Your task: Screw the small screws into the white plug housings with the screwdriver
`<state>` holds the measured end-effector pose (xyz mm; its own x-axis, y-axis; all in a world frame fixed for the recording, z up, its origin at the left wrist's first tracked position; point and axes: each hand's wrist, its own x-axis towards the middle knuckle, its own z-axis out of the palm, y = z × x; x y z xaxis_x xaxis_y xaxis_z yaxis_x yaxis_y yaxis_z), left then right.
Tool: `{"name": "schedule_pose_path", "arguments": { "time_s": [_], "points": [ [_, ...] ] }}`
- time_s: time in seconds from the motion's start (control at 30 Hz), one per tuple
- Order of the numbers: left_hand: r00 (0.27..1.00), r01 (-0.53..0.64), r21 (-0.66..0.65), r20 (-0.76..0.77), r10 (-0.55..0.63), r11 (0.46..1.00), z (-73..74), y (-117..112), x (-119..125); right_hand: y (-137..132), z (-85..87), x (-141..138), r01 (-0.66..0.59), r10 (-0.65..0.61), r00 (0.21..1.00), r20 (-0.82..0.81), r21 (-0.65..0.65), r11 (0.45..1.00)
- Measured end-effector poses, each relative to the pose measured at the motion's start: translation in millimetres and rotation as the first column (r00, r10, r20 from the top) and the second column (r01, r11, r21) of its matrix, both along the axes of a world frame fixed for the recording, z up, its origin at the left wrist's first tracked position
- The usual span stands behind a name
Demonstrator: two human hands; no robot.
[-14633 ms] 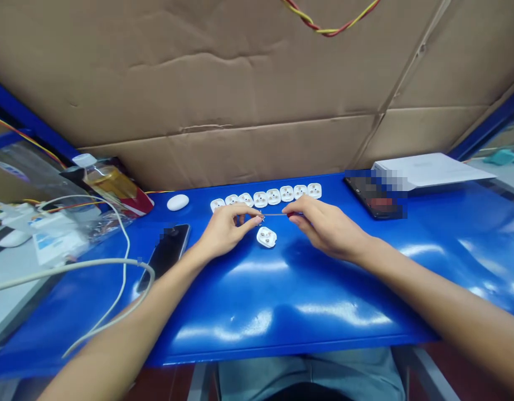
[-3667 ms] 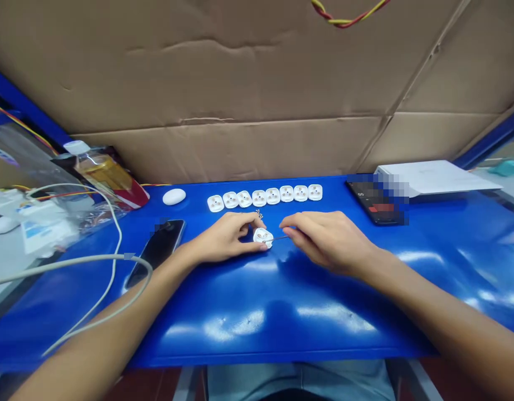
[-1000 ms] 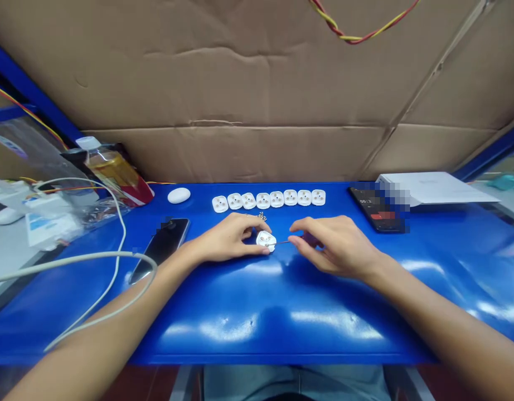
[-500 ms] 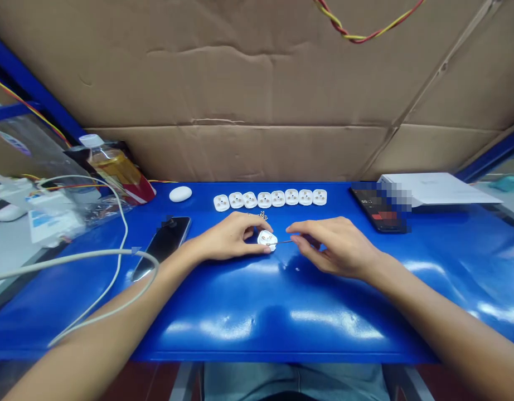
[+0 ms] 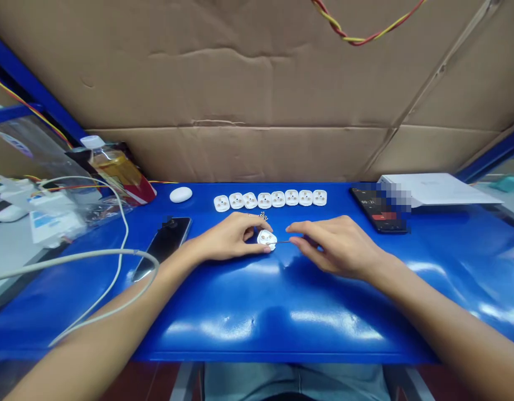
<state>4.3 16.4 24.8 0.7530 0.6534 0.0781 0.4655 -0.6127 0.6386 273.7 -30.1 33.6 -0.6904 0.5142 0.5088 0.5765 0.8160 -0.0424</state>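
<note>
My left hand rests on the blue table and pinches a small white plug part between thumb and fingers. My right hand is closed on a thin screwdriver whose metal tip touches the part; its handle is mostly hidden by my fingers. A few tiny screws lie just behind my left hand. Behind them, a row of several matching white plug parts lines the table.
A black phone lies at the left, with a white oval case behind it. A second phone and a white box sit at the right. A bottle, a plastic bag and a white cable crowd the left. Cardboard walls the back.
My right hand's fingers have shifted slightly on the screwdriver, covering its dark handle. The left hand and the plug part stay in place.
</note>
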Motion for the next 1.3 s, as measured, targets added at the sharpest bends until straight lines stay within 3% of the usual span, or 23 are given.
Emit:
{"name": "schedule_pose_path", "arguments": {
  "time_s": [0.17,0.3,0.4,0.6,0.8,1.0,1.17,1.3],
  "points": [
    [1.000,-0.002,-0.007,0.012,0.003,1.000,0.6,-0.3,0.5,-0.4,1.6,-0.7,-0.105,0.103,0.994,-0.039,-0.049,0.993],
    [1.000,0.004,-0.012,0.011,-0.004,1.000,0.7,-0.4,0.3,0.2,1.0,0.5,-0.088,0.085,0.995,-0.051,-0.075,0.993],
    [1.000,-0.005,-0.011,0.002,0.005,1.000,0.8,-0.1,0.1,2.0,-0.5,0.3,-0.060,0.058,0.998,-0.040,-0.041,0.997],
    [1.000,-0.015,0.013,-0.006,0.015,1.000,-0.2,0.4,-0.9,3.8,0.4,-1.9,-0.122,0.124,0.990,-0.060,0.037,0.992],
    [0.998,-0.062,0.049,0.017,0.061,0.997,-2.5,0.6,-1.9,6.4,-3.6,0.4,-0.044,0.048,0.995,-0.088,0.049,0.998],
    [0.974,-0.161,0.176,0.187,0.127,0.971,-5.5,3.5,0.0,8.4,-3.1,0.5,0.001,0.000,0.997,-0.073,0.017,1.000],
    [0.949,-0.274,0.239,0.224,0.222,0.932,-16.9,10.7,2.7,12.8,-8.2,-0.7,0.069,-0.065,0.990,-0.124,0.029,0.997],
    [0.961,-0.255,0.238,0.169,0.219,0.937,-28.5,16.8,6.4,20.5,-19.7,-1.6,0.176,-0.170,0.964,-0.203,0.011,0.984]
  ]
}}
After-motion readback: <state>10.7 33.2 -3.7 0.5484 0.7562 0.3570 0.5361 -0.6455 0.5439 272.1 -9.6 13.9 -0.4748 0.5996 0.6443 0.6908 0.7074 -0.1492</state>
